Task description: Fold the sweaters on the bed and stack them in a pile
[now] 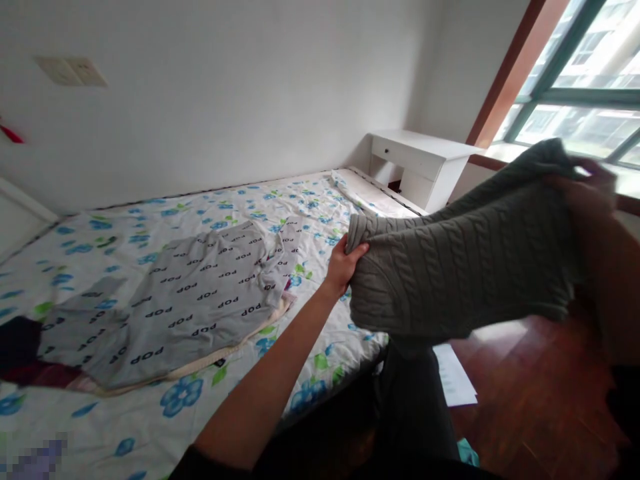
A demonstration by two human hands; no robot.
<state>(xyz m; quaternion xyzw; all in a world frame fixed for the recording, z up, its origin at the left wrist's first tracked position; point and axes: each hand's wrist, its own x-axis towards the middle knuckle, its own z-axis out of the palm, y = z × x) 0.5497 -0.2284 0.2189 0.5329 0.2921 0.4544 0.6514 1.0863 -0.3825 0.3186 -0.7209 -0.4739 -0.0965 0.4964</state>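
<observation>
A grey-green cable-knit garment [450, 273] hangs stretched between my two hands, above the bed's right edge and the floor. My left hand [345, 265] grips its left end, thumb on top of the ribbed edge. At the upper right, my right hand [587, 190] is blurred by motion but closed on the other end. Spread over the bed at the left lies a grey garment printed with "POP" [200, 287], with beige, dark red and navy cloth showing at its edges.
The bed [150, 253] has a floral sheet. A white desk [425, 157] stands at its far right corner, near a window [590, 87]. White paper [456, 377] lies low on the right, above the reddish floor [530, 400]. A blurred purple item is at bottom left.
</observation>
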